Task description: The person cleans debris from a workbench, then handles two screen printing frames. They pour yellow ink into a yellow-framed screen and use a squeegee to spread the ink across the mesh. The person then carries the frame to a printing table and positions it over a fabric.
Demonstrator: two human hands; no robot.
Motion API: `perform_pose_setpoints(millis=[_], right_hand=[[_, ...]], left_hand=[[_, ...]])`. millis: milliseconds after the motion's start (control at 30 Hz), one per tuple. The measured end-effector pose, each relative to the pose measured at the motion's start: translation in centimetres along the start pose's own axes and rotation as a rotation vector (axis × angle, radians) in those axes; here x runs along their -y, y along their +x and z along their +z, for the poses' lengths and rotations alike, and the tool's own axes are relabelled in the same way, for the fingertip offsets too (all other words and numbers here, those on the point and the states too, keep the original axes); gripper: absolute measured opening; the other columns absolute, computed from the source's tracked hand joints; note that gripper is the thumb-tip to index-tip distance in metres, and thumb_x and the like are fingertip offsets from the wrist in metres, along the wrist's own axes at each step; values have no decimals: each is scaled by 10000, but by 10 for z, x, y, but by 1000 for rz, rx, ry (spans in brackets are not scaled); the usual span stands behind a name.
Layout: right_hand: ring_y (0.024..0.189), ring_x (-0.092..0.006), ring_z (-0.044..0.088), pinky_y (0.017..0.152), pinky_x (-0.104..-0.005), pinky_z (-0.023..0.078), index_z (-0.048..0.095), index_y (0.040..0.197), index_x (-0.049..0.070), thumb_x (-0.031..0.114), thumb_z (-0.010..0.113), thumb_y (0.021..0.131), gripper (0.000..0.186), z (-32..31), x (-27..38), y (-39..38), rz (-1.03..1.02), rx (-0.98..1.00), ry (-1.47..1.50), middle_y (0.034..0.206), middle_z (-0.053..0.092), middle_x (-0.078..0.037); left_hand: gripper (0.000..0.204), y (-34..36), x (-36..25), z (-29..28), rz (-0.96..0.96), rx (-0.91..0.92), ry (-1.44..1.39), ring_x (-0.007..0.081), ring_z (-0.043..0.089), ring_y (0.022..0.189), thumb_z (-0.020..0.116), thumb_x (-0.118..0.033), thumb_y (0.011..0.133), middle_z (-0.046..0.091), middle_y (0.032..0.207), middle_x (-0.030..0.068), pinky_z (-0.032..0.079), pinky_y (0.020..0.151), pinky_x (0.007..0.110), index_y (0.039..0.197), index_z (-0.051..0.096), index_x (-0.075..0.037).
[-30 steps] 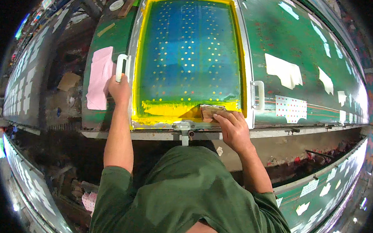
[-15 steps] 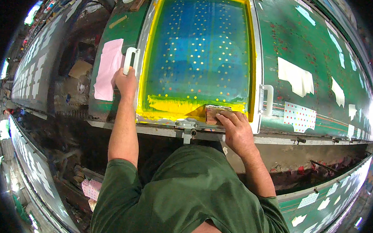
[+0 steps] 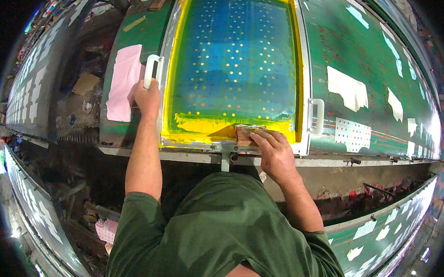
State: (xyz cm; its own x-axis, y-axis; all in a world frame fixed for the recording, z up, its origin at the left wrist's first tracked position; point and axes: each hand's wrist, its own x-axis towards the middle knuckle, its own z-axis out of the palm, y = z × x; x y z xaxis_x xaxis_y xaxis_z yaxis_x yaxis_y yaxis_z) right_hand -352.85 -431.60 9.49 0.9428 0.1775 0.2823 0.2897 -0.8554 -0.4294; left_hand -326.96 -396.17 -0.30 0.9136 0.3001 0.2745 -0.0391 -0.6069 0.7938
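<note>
A screen printing frame (image 3: 308, 68) lies on a long green table before me. Its blue-green mesh (image 3: 235, 55) carries rows of small dots and is edged in yellow. My left hand (image 3: 147, 96) is closed round the white handle (image 3: 149, 72) on the frame's left side. At the near right of the mesh, my right hand (image 3: 275, 149) grips a wooden squeegee (image 3: 247, 135). Thick yellow ink (image 3: 198, 123) lies in a band along the near edge, against the squeegee. The right white handle (image 3: 318, 118) stands free.
Pink fabric (image 3: 124, 82) lies left of the frame. On the green table (image 3: 335, 49) to the right are a cream fabric piece (image 3: 347, 88) and a dotted white piece (image 3: 352, 135). Another table (image 3: 376, 229) with fabric pieces runs behind me at the lower right.
The squeegee in my right hand has shifted a little to the left along the near edge. The frame has moved slightly right relative to the fabric on the table; my left hand keeps its handle.
</note>
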Motion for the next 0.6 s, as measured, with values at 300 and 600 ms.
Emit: perform_pose_setpoints(millis=[300, 600], right_hand=[[1063, -416, 674, 923, -488, 554, 717, 1207, 27, -34, 627, 924, 303, -62, -38, 27, 230, 88, 140, 1121, 725, -200], [1093, -385, 687, 962, -476, 562, 726, 1211, 35, -69, 606, 894, 354, -45, -24, -6, 207, 177, 3, 1158, 749, -167]], left_hand=[[221, 1, -5, 1, 39, 1, 8, 330, 669, 799, 725, -162, 909, 679, 834, 193, 498, 746, 464, 889, 694, 56], [225, 1, -5, 1, 19, 7, 11, 306, 657, 788, 744, -178, 926, 680, 846, 174, 492, 741, 454, 940, 705, 43]])
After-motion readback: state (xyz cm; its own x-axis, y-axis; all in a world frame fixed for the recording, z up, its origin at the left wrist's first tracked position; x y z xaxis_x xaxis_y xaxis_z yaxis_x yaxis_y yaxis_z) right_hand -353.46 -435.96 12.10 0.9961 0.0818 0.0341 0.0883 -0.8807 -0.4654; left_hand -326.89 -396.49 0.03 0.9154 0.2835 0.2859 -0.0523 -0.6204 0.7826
